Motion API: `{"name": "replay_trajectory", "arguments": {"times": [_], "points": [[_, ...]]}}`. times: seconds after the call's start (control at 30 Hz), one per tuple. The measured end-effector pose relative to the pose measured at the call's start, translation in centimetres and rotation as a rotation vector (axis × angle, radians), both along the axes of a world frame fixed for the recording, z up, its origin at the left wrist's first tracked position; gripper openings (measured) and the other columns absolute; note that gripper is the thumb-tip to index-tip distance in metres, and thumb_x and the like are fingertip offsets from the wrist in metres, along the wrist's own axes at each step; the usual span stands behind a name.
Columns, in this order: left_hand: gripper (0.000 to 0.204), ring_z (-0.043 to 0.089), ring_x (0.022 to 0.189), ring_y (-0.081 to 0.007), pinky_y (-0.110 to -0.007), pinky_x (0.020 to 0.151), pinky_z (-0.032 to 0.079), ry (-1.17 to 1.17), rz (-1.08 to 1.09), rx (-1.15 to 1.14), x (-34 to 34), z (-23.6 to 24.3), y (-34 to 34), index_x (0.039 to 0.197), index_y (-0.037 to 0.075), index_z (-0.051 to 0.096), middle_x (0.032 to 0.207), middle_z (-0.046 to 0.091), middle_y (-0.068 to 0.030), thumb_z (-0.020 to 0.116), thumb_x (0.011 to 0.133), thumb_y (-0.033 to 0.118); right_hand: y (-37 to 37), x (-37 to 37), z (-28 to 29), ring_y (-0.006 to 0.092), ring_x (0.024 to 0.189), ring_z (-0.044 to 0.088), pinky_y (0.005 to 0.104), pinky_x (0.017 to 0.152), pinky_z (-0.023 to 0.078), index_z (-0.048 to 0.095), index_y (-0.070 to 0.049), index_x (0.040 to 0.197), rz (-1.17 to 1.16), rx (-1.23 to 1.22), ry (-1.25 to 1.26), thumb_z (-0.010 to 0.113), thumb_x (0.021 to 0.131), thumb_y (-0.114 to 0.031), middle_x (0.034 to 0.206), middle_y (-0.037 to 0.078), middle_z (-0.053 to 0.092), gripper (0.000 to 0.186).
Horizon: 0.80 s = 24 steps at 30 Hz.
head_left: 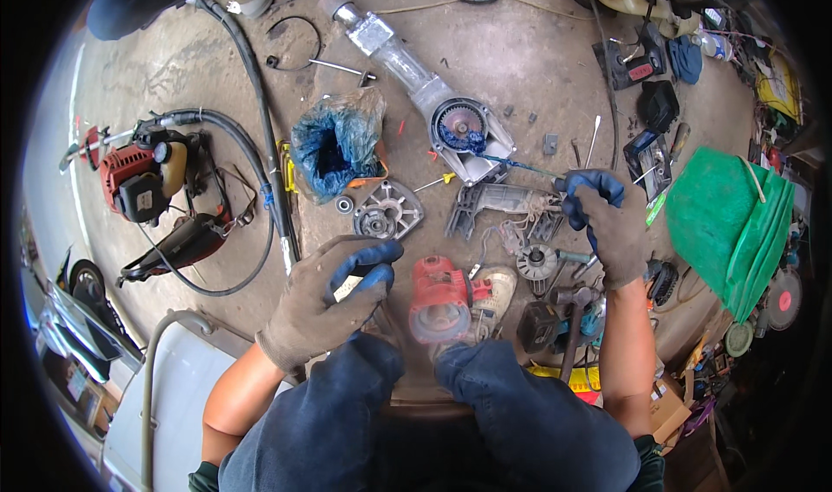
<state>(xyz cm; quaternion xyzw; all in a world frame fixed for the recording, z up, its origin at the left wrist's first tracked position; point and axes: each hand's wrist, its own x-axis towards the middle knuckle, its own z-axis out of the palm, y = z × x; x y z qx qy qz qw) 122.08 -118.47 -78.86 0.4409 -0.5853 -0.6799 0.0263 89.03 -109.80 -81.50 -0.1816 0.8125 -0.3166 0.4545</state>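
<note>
In my gloved right hand (602,219) is a thin rod (524,166) smeared with blue grease. Its far end reaches a round toothed gear (459,121) in an open metal gear housing (472,165). A lump of blue grease (468,143) sits on that gear. My gloved left hand (334,288) hovers above my left knee, fingers bent and apart, with nothing visible in it; its fingertips are blue. Beyond it stands an open plastic bag (338,145) with blue grease inside. Between the bag and my left hand lie a cast metal cover (387,212) and a small bearing (344,204).
A red motor housing (438,297) lies by my shoes. Right of it are a grey casing (498,204), an armature (537,262) and a hammer (572,319). A red engine unit (143,180) with a long hose is at left, a green bag (728,228) at right.
</note>
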Motion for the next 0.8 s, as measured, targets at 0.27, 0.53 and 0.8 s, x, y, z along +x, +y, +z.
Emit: {"name": "replay_trajectory", "arguments": {"times": [0.27,0.53,0.8], "points": [[0.033,0.070,0.100,-0.0280,-0.037,0.088,0.055,0.036,-0.069,-0.120,-0.8,-1.6,1.4,0.123,0.001,0.068,0.108,0.070,-0.0163,0.071,0.091,0.011,-0.2,0.1,-0.9,0.0077,0.062,0.063,0.0221,0.053,0.048,0.073,0.007,0.097,-0.092,0.030,-0.064,0.064,0.094,-0.008,0.081,0.007,0.074,0.018],[0.034,0.068,0.105,-0.0316,-0.040,0.092,0.054,0.025,-0.051,-0.064,-0.8,-1.6,1.4,0.122,0.002,0.069,0.110,0.070,-0.0171,0.072,0.091,0.015,0.1,-0.1,-2.1,0.0081,0.062,0.062,0.0218,0.053,0.048,0.073,0.006,0.097,-0.160,0.030,-0.093,0.063,0.095,-0.010,0.083,0.007,0.074,0.019],[0.034,0.066,0.108,-0.0323,-0.041,0.095,0.052,0.026,-0.083,-0.077,-0.9,-1.5,1.4,0.121,0.003,0.069,0.111,0.071,-0.0161,0.072,0.089,0.015,-0.3,0.2,-2.6,0.0067,0.053,0.055,0.0211,0.046,0.041,0.074,0.002,0.086,-0.127,0.116,-0.096,0.066,0.092,-0.015,0.066,0.003,0.064,0.020]]}}
